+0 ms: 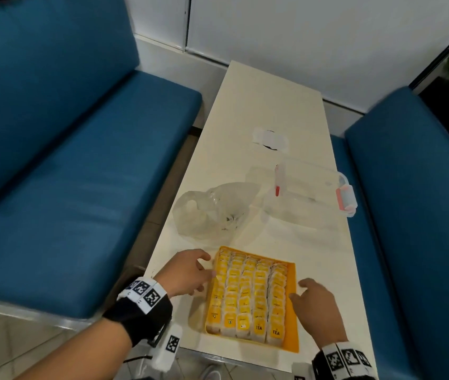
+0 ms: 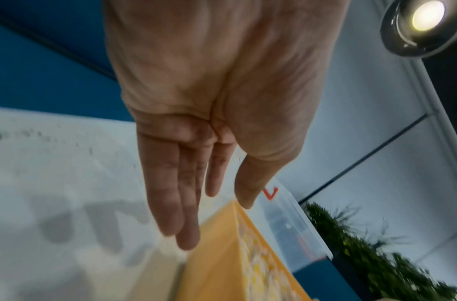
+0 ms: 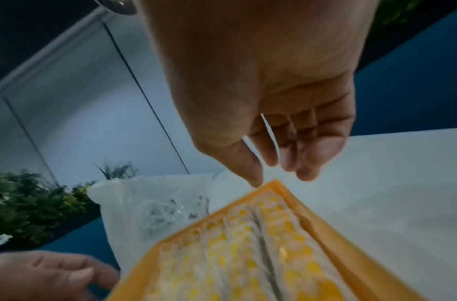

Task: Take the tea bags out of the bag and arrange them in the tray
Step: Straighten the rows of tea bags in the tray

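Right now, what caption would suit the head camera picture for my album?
Two open hands, left hand and right hand, flank an orange tray packed with tea bags.

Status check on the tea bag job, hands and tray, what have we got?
Both hands open, left hand and right hand flanking the tray. Tea bags fill it in rows. Plastic bag looks empty. Nothing in the way.

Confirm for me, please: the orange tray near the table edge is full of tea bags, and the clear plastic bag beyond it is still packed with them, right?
Not quite. The orange tray is full of tea bags, but the clear plastic bag beyond it looks empty and crumpled, as the head view shows.
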A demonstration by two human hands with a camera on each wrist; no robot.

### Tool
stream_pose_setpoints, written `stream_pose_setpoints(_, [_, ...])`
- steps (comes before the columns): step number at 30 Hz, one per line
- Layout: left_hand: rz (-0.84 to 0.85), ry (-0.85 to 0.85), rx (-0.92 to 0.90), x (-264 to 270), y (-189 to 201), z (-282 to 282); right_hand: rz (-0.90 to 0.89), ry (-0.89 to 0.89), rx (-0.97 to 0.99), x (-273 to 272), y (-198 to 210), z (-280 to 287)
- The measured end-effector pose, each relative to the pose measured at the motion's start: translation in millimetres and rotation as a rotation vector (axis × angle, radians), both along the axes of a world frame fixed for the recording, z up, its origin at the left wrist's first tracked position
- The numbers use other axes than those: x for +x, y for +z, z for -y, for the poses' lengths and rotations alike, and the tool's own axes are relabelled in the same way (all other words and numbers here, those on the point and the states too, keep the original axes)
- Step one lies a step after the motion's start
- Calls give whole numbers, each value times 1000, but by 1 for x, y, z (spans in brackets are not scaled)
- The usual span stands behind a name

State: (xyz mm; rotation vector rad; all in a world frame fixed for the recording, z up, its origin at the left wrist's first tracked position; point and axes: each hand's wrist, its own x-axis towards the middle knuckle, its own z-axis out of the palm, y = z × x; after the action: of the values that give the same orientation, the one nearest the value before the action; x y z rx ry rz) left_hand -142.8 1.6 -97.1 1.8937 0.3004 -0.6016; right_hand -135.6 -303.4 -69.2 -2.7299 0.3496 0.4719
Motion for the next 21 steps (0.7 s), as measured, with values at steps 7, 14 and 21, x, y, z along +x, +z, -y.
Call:
stream_pose_setpoints(7, [199,171,343,37,-5,-91,335,470,278,72,53,-107])
stream_pose_setpoints(14, [297,-41,208,69,-14,-86,66,405,375,119,15,-200])
stream_pose_setpoints(21, [478,11,-136,57,-1,-112,-71,394,727,110,17,-244])
